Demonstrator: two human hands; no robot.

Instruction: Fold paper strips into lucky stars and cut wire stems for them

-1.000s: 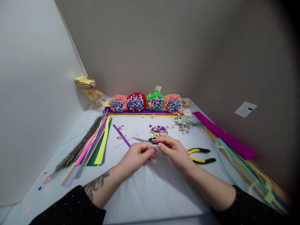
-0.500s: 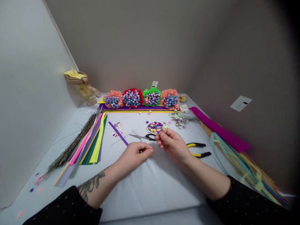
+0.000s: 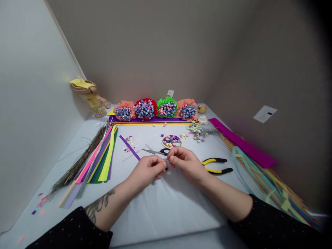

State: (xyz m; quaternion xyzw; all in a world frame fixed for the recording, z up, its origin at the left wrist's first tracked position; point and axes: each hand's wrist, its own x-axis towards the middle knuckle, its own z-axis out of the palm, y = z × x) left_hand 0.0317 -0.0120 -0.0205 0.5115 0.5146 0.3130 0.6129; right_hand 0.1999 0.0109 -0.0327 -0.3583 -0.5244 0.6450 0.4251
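My left hand (image 3: 150,168) is closed, its thumb pressed to the fingers above the table. Whatever it pinches is too small or hidden to name. Close on its right, my right hand (image 3: 185,162) is also in a pinch, its fingertips nearly meeting the left ones; I cannot make out anything in them. A purple paper strip (image 3: 129,147) runs up to the left knuckles; I cannot tell whether it is held. Just beyond the fingers lie scissors (image 3: 153,151) with dark handles and a round dish (image 3: 163,143) of small folded paper stars.
Yellow-black pliers (image 3: 215,171) lie beside my right wrist. Paper strips (image 3: 105,166) and thin wires (image 3: 74,166) are on the left. Several star bouquets (image 3: 145,109) line the back. A magenta sheet (image 3: 241,143) and thin sticks (image 3: 255,173) lie right. Stemmed stars (image 3: 195,128) sit back right.
My right hand moved up and away from the left, then came back to it. A pale yellow star from near its fingertips now lies beside the dish. The view shifted slightly.
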